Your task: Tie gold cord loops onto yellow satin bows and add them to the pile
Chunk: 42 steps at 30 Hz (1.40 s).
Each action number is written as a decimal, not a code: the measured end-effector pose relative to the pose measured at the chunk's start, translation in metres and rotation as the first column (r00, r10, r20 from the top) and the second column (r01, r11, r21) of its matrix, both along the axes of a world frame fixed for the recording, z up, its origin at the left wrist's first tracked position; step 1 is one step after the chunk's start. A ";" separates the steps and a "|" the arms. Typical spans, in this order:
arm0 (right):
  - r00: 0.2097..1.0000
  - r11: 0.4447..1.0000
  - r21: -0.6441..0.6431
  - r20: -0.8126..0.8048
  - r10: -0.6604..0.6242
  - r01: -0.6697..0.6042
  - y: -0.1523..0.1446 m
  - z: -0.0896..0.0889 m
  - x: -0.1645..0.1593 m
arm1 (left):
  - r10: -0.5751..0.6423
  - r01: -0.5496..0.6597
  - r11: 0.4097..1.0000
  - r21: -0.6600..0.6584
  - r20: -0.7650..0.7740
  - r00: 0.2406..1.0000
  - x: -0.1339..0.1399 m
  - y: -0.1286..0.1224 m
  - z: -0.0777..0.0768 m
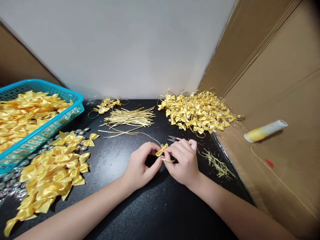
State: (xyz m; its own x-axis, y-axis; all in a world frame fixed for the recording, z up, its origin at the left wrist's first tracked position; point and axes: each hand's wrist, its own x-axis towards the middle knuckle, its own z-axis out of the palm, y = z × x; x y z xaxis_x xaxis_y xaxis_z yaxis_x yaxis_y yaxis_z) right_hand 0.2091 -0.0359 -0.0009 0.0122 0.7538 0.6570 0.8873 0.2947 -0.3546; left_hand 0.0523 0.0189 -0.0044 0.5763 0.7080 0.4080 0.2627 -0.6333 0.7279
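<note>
Above the middle of the black table [107, 213], my left hand [143, 165] and my right hand [183, 161] meet at one small yellow ribbon bow [162, 150]. The left thumb and fingers pinch the bow from its left side. My right fingers close on its other side, by a loop of gold cord [169, 160]. A pale bead seems to sit at the bow's centre, partly hidden by the fingers. Just behind my right hand lies a pair of scissors [173, 138], blades pointing left, its handles mostly covered by the hand. A thin strand runs from the bow toward the back left.
A blue basket [81, 100] of yellow bows stands at left. In front are loose bows [50, 170] and silvery beads [12, 183]. Gold cords [130, 117] lie at the back, finished-looking bows [200, 111] heap at back right, and cord trimmings [218, 163] lie right. Cardboard walls flank the table.
</note>
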 end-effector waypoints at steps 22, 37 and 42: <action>0.998 0.998 -0.037 0.048 -0.045 0.047 0.001 -0.002 -0.004 | 0.029 -0.014 0.996 0.084 -0.173 0.984 0.006 0.000 -0.007; 0.980 0.999 -0.049 0.197 -0.013 0.024 0.005 0.000 0.003 | 0.006 0.037 0.978 0.206 -0.204 0.979 0.006 0.005 -0.007; 0.991 0.999 -0.036 0.137 0.005 0.000 0.006 0.001 0.007 | -0.026 0.051 0.990 0.134 -0.179 0.984 0.006 0.005 -0.004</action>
State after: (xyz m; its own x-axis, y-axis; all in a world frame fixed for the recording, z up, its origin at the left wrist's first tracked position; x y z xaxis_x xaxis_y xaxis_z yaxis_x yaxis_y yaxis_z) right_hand 0.2162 -0.0295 0.0005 -0.0780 0.7771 0.6245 0.9276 0.2861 -0.2401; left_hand 0.0587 0.0239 -0.0083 0.6735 0.6281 0.3897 0.3523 -0.7363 0.5777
